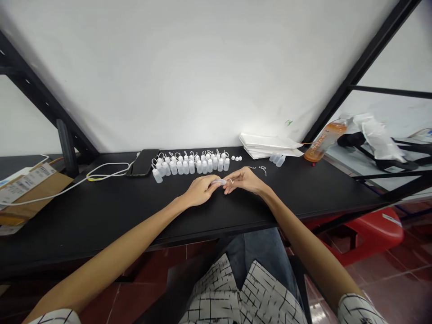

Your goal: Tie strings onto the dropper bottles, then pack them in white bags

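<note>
Right between the fingers of both hands there's a small plastic bottle (218, 182), lying almost flat with its long axis running left to right across the view, tipped up very slightly. The body looks tucked into the fingers (209, 185) of the left hand (200, 190), so that's the nearer hand and it seems to be gripping the bottle, though the fingers hide a lot of it. The narrow end seems to point right, toward the pinched-together fingertips (227, 188) of the right hand (243, 181). Those fingertips are just at that end, but I can't tell if they're holding the tip, a cap, or nothing.

Just past the right fingers, on the far side, are a couple of thin white loops (262, 170). Straight ahead of the fingers is a long cluster of upright white bottles (189, 166), with a few small caps (236, 158) at its right end. Further right of the fingers there are a few more bottles (276, 159), a stack of paper (266, 146), and an orange drink bottle (324, 143). Out past the left hand, a phone (141, 162) sits on the black desk (101, 216) with a white cable (108, 170) trailing from it.
</note>
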`<state>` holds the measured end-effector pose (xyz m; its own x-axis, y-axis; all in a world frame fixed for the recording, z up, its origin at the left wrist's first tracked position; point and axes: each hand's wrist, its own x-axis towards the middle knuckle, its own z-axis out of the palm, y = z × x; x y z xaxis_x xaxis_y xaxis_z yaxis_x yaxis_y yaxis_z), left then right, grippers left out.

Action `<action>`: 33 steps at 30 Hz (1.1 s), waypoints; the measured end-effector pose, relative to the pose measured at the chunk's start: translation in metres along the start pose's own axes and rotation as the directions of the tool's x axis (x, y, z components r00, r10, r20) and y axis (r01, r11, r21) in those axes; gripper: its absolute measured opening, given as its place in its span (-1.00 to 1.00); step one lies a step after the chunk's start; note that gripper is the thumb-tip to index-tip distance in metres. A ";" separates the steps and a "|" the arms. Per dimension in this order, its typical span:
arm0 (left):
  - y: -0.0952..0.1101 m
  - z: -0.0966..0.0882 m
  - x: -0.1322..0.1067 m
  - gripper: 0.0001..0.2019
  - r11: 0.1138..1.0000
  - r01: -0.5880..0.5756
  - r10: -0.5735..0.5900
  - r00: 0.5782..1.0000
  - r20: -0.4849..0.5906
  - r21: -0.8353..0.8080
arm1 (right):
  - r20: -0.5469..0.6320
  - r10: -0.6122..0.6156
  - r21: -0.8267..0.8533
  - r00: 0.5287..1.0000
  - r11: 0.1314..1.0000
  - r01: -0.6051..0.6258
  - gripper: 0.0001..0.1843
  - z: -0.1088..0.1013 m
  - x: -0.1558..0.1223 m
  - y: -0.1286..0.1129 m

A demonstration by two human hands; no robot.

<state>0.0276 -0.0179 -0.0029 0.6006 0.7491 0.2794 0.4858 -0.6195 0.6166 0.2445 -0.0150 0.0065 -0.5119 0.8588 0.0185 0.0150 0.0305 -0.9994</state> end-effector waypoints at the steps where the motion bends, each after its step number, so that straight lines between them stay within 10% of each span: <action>1: 0.000 0.000 0.000 -0.68 1.000 -0.004 0.004 1.000 -0.002 0.012 | 0.004 0.008 0.001 1.000 1.000 -0.008 -0.58 0.000 0.000 0.001; 33: 0.002 -0.001 0.002 -0.68 0.999 0.036 -0.036 0.998 0.044 0.008 | 0.025 -0.015 -0.071 1.000 0.997 0.017 -0.55 0.002 -0.004 -0.005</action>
<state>0.0286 -0.0175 -0.0007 0.6099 0.7602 0.2241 0.5123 -0.5939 0.6204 0.2445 -0.0194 0.0117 -0.5336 0.8451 0.0328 0.0672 0.0810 -0.9944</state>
